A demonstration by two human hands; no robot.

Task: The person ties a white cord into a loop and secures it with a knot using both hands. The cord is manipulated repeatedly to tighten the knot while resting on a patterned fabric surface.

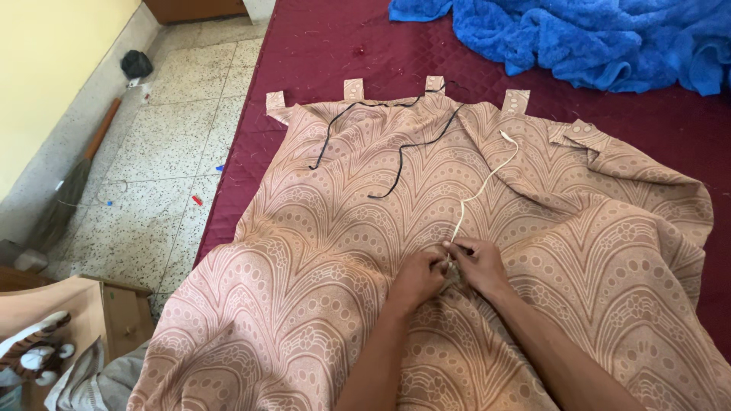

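White cord (487,176) runs down the patterned curtain (304,304) to both hands. Left hand (417,278) and right hand (477,262) (touching each other) pinch its near end with fingers curled tight.

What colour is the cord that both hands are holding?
White or cream. The cord runs up from the left hand and right hand over the curtain; head view.

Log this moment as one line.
left hand: pinching white cord | right hand: pinching cord | under: curtain | loose: black cord
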